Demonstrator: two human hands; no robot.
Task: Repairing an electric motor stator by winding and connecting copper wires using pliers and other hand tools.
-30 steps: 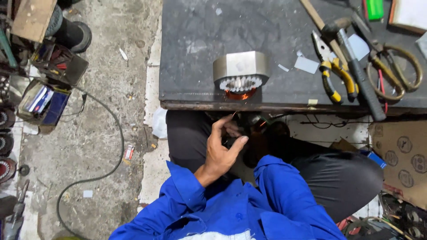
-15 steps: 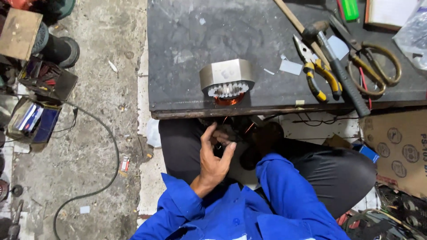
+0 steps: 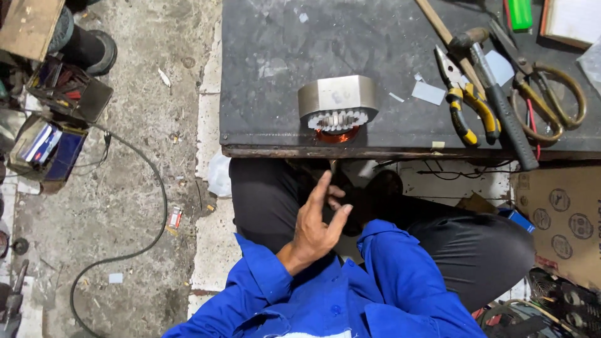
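- The left hand (image 3: 316,228) hung open below the bench edge (image 3: 375,151), holding nothing.
- The right hand's grip: I couldn't tell.
- The motor stator (image 3: 338,107) sat just above that edge.

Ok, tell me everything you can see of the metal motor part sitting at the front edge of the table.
The metal motor part is a grey steel block with flat faces and cut corners. Its open end faces the camera, showing a ring of pale teeth with copper-coloured winding below. It rests near the front edge of the dark table, apart from the tools. Neither hand touches it; the left hand is lower, over the lap.
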